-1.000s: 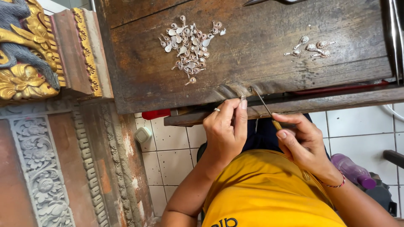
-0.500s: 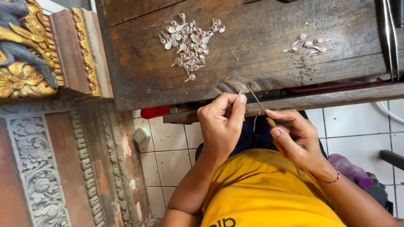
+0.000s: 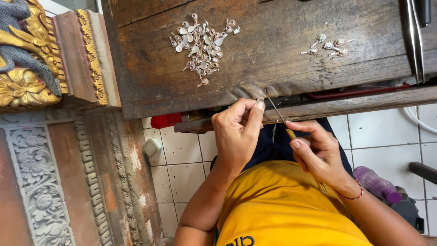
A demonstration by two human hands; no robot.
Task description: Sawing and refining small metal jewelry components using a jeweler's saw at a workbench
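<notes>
While the left hand (image 3: 236,132) sits just below the near edge of the bench (image 3: 273,68), its thumb and forefinger are pinched together at the tips, with the remaining fingers curled loosely behind them. Between the pinched tips a small silver piece (image 3: 260,99) shows, pressed against the bench edge; its shape is too small to tell. The hand is closed on that piece.

The right hand (image 3: 318,152) lies beside the left hand, below the bench edge. Its thumb, forefinger and middle finger are clenched around the handle of a thin file (image 3: 277,111). The file's metal shaft runs up and to the left from the fingers, and its tip meets the piece at the left fingertips. The ring and little fingers are folded under the handle. A thin bracelet (image 3: 348,197) circles the right wrist.

On the bench top, above the left hand, lies a heap (image 3: 200,45) of small silver drop-shaped parts. A smaller group (image 3: 327,46) of similar parts lies on the bench well to the right of the heap, above the right hand. Long metal tongs (image 3: 414,41) lie along the right end of the bench.

Left of the bench stands a carved wood panel (image 3: 41,182) with gilt ornament. Below the bench a white tiled floor (image 3: 182,168) shows, with a purple bottle (image 3: 375,184) just right of the right wrist. The person wears a yellow shirt (image 3: 282,209).
</notes>
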